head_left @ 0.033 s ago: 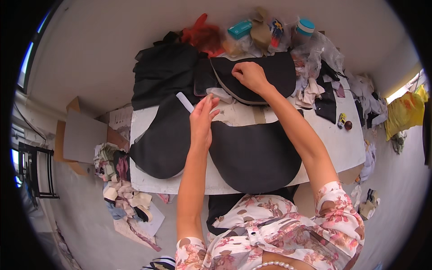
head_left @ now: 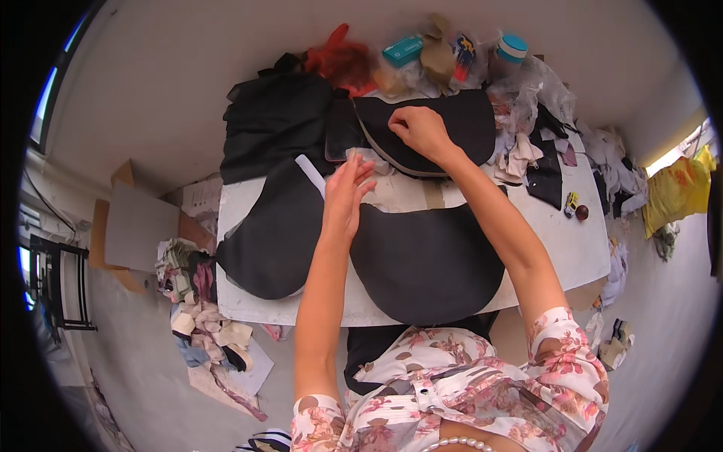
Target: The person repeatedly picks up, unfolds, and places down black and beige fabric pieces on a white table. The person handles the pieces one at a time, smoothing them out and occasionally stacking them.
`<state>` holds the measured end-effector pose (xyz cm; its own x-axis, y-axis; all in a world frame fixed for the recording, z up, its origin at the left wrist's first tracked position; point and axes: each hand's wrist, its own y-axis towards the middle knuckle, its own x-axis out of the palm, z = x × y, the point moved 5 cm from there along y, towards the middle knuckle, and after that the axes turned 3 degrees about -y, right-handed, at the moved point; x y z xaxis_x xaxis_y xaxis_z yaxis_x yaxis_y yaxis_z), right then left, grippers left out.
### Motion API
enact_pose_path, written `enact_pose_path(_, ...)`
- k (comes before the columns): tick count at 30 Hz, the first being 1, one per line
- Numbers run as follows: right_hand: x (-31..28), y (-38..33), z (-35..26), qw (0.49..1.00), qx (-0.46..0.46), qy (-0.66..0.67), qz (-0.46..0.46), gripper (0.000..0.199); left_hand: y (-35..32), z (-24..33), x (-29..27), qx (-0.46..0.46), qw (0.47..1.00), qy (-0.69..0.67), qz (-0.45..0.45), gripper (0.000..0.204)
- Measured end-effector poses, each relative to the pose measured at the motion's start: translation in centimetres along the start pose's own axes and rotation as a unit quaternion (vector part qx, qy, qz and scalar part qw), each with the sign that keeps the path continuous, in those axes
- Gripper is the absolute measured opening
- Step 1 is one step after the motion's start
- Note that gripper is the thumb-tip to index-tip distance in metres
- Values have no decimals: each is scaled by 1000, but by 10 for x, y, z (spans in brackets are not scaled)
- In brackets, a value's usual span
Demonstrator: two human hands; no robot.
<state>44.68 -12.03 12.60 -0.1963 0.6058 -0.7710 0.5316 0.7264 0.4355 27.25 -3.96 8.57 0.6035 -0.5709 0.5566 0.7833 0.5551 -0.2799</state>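
My left hand [head_left: 348,197] is raised over the table between two black curved fabric pieces. Its fingers stretch away from me, slightly apart, with nothing visible in them. Left of it lies a wide black piece [head_left: 271,233], and a narrow white strip [head_left: 309,175] lies by the fingers. Nearer me, a half-round black piece [head_left: 429,264] hangs a little past the table's front edge. My right hand [head_left: 419,129] is over a stack of half-round black pieces [head_left: 467,120] with a pale edge. Its fingers are curled together; whatever they may hold is hidden.
Folded black fabric [head_left: 275,124] lies at the back left of the white table [head_left: 557,248]. A red plastic bag [head_left: 339,60], a teal box [head_left: 403,50] and a teal-lidded jar [head_left: 513,48] line the back. Fabric scraps [head_left: 520,156] lie right; a cardboard box [head_left: 139,226] stands left.
My left hand has shifted slightly to the right, and its fingers are a little more spread. My right hand stays at the stack.
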Motion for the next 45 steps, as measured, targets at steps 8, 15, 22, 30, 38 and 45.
enact_pose_path(8,-52,-18,-51,980,-185,76,10,45,39,21,31,253,942,221,4,27)
enact_pose_path(15,-80,2,-32,956,-165,-108,-218,39,-32,79,59,486,785,384,-19,18)
enact_pose_path(22,-176,-42,39,988,21,136,-66,26,-56,100,37,449,848,283,-11,23)
enact_pose_path(30,-203,-89,-5,915,52,379,129,30,-74,106,25,398,905,137,-54,25)
enact_pose_path(38,-199,-155,-25,877,101,466,66,26,-129,87,4,329,932,96,-121,22)
enact_pose_path(45,-184,-203,-30,846,177,503,22,24,-159,53,-32,241,958,60,-144,22)
